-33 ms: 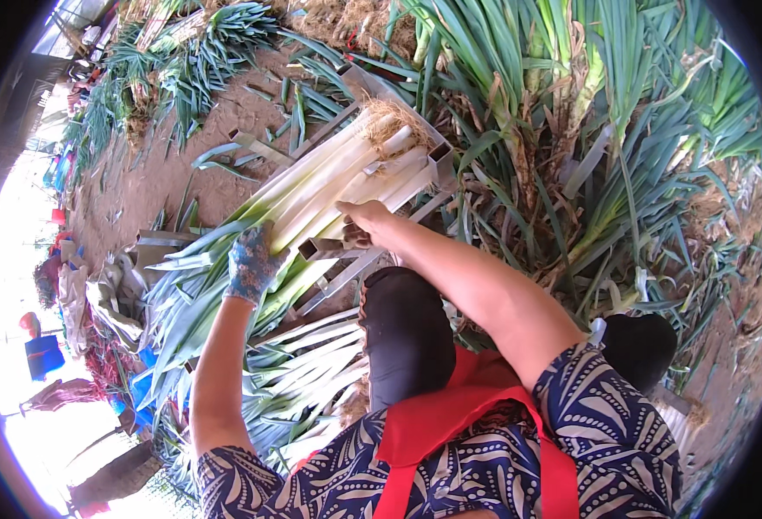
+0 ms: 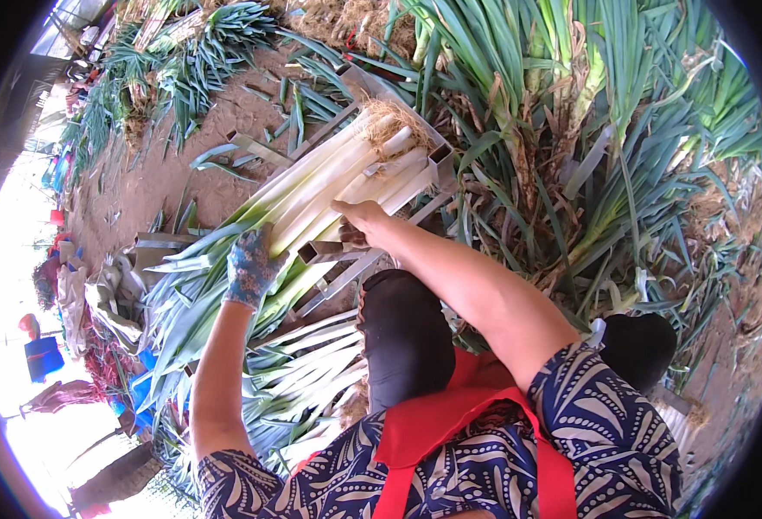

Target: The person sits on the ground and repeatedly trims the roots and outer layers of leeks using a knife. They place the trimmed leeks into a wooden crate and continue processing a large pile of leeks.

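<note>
- Large heap of loose leeks with long green leaves (image 2: 610,112): fills the upper right of the frame; dry brown leaves are mixed in.
- Bare brown earth floor (image 2: 160,164): upper left.
- Bunch of white-stemmed leeks with green tops (image 2: 312,195): upper centre, lying diagonally, pale roots toward the upper right, leaves toward the lower left. Position is unchanged from the preceding picture; the bunch appears settled.
- Grey metal rack of bars and square tube (image 2: 339,282): acts as an open cradle and contains this bunch. An end plate stands behind the roots.
- Second batch of white-stemmed leeks (image 2: 329,342): lower centre, below the rack.
- Left hand in a blue patterned glove (image 2: 253,266): left of centre, laid on the bunch where white stems turn green. Whether the fingers are clamped cannot be determined.
- Right hand (image 2: 359,227): centre, at the bunch's near side, fingers partly curled. It has shifted slightly leftward, suggesting a minor adjustment only. Grip cannot be determined.
- Blue box-like object (image 2: 44,357): far left; contents not visible.
</note>
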Tool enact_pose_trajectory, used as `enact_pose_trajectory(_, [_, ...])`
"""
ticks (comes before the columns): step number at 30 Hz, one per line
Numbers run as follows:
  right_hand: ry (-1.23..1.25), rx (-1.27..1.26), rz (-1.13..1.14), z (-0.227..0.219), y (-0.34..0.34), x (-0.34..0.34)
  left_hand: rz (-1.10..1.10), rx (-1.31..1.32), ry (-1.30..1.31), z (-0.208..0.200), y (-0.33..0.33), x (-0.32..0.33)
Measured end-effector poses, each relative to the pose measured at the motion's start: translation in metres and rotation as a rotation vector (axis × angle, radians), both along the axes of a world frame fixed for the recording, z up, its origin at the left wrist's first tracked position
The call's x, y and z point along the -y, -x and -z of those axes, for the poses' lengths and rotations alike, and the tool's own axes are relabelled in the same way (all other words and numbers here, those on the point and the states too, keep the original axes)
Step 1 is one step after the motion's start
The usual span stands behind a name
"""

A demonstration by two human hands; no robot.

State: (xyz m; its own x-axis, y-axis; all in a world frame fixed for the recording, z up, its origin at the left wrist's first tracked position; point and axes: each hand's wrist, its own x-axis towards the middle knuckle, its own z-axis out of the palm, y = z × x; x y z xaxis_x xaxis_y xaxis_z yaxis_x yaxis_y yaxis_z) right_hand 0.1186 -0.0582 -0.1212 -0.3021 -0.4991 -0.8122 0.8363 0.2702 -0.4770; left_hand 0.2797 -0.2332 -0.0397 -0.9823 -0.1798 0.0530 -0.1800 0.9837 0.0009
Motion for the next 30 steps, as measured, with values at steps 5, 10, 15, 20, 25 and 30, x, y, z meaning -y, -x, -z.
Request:
enact_pose_trajectory(5, [0.043, 0.05, 0.09, 0.01, 0.0, 0.025, 0.019, 0.039, 0.023, -0.004, 0.0, -0.001])
enact_pose_trajectory(10, [0.164, -0.07, 0.29, 0.007, -0.006, -0.008, 0.139, -0.032, 0.065, -0.016, 0.018, -0.016])
enact_pose_trajectory(15, [-0.125, -0.119, 0.619, 0.031, 0.045, -0.06, 0.275, 0.03, 0.113, 0.014, 0.074, -0.022])
enact_pose_trajectory(20, [-0.013, -0.085, 0.419, 0.048, 0.042, -0.08, 0.332, 0.059, 0.185, 0.067, 0.068, -0.016])
enact_pose_trajectory(25, [-0.186, -1.048, -0.14, 0.023, 0.028, -0.078, 0.312, 0.046, 0.221, 0.07, 0.068, -0.015])
enact_pose_trajectory(30, [-0.095, -1.853, -0.463, -0.002, 0.027, -0.066, 0.122, -0.399, -0.059, 0.042, 0.03, -0.052])
